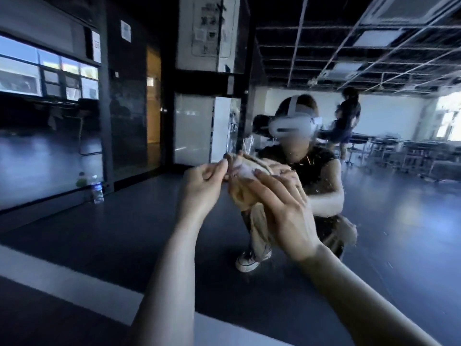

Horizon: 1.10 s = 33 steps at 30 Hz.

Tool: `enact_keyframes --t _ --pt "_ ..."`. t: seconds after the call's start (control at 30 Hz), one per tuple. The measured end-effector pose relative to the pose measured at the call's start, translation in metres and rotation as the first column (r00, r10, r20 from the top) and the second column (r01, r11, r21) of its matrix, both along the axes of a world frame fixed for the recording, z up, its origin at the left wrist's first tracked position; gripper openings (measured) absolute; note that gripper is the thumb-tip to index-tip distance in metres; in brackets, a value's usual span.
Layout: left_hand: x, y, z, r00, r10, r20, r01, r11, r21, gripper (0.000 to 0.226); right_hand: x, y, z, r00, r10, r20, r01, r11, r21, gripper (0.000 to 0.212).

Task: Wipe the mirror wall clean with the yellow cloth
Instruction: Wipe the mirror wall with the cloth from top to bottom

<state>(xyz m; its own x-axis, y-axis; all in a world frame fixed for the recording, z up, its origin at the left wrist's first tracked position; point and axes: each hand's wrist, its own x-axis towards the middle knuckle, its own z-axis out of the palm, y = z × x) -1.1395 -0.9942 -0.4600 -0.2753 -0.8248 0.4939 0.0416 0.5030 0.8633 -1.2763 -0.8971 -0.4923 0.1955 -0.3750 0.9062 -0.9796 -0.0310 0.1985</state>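
The mirror wall (389, 221) fills the view ahead and shows my crouching reflection with a white headset. Water drops and streaks speckle the glass around the reflection. A bunched yellow cloth (243, 193) is held up in front of the mirror between both hands. My left hand (203, 181) pinches its upper left edge with fingers curled. My right hand (284, 208) lies over the cloth's right side, fingers spread along it. Part of the cloth hangs below my right hand and part is hidden behind it.
A clear water bottle (96, 189) and a green-topped bottle (81, 181) stand on the dark floor at the left by a glass partition. A pale strip (62, 278) crosses the floor near me. The mirror reflects another person and desks at the right.
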Motion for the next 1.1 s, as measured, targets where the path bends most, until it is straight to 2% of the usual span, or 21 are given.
enact_keyframes --t 0.1,0.17,0.27,0.3,0.4,0.5,0.53,0.63,0.7,0.77,0.83,0.93,1.0,1.1 --pt "0.000 -0.009 -0.001 0.966 0.208 -0.155 -0.217 0.975 -0.042 0.011 -0.002 -0.031 0.043 0.962 -0.127 -0.243 0.107 0.990 -0.092 0.038" --pt "-0.006 -0.014 -0.009 0.940 0.283 -0.193 -0.293 0.956 -0.027 0.021 -0.008 -0.057 0.051 0.934 -0.166 -0.316 0.170 0.985 -0.014 0.043" --pt "-0.009 -0.021 -0.021 0.910 0.365 -0.195 -0.366 0.930 0.035 0.028 -0.013 -0.076 0.022 0.916 -0.175 -0.362 0.220 0.972 0.087 0.050" --pt "-0.008 -0.024 -0.024 0.900 0.387 -0.201 -0.386 0.921 0.049 0.032 -0.016 -0.078 0.005 0.885 -0.173 -0.431 0.247 0.961 0.121 0.052" --pt "0.001 -0.033 -0.033 0.885 0.423 -0.197 -0.426 0.904 0.026 0.047 -0.018 -0.077 -0.040 0.712 -0.106 -0.694 0.390 0.882 0.266 0.064" --pt "0.009 -0.039 -0.041 0.867 0.462 -0.189 -0.472 0.882 -0.008 0.050 -0.016 -0.084 -0.014 0.595 -0.037 -0.803 0.400 0.880 0.256 0.057" --pt "0.012 -0.042 -0.043 0.860 0.470 -0.199 -0.479 0.878 0.003 0.050 -0.012 -0.090 0.007 0.593 -0.074 -0.802 0.393 0.896 0.208 0.057" --pt "0.018 -0.050 -0.047 0.829 0.491 -0.266 -0.498 0.866 0.044 0.052 0.006 -0.113 0.082 0.686 -0.294 -0.666 0.415 0.910 0.026 0.055" --pt "0.022 -0.055 -0.049 0.833 0.504 -0.229 -0.500 0.862 0.080 0.054 0.025 -0.124 0.109 0.717 -0.363 -0.595 0.452 0.892 0.000 0.056" --pt "0.025 -0.062 -0.053 0.844 0.496 -0.202 -0.484 0.868 0.110 0.054 0.040 -0.133 0.104 0.765 -0.342 -0.545 0.444 0.894 0.062 0.058" --pt "0.028 -0.065 -0.058 0.854 0.481 -0.201 -0.466 0.877 0.117 0.053 0.043 -0.140 0.071 0.792 -0.286 -0.540 0.407 0.906 0.117 0.056" --pt "0.027 -0.062 -0.062 0.874 0.454 -0.173 -0.443 0.891 0.102 0.045 0.043 -0.138 -0.001 0.726 -0.193 -0.660 0.441 0.867 0.232 0.071" --pt "0.023 -0.056 -0.062 0.882 0.448 -0.142 -0.438 0.893 0.102 0.040 0.041 -0.131 -0.026 0.720 -0.140 -0.679 0.446 0.844 0.299 0.081" --pt "0.009 -0.047 -0.065 0.903 0.422 -0.079 -0.420 0.907 0.039 0.036 0.027 -0.117 -0.015 0.686 -0.054 -0.725 0.386 0.872 0.301 0.069"
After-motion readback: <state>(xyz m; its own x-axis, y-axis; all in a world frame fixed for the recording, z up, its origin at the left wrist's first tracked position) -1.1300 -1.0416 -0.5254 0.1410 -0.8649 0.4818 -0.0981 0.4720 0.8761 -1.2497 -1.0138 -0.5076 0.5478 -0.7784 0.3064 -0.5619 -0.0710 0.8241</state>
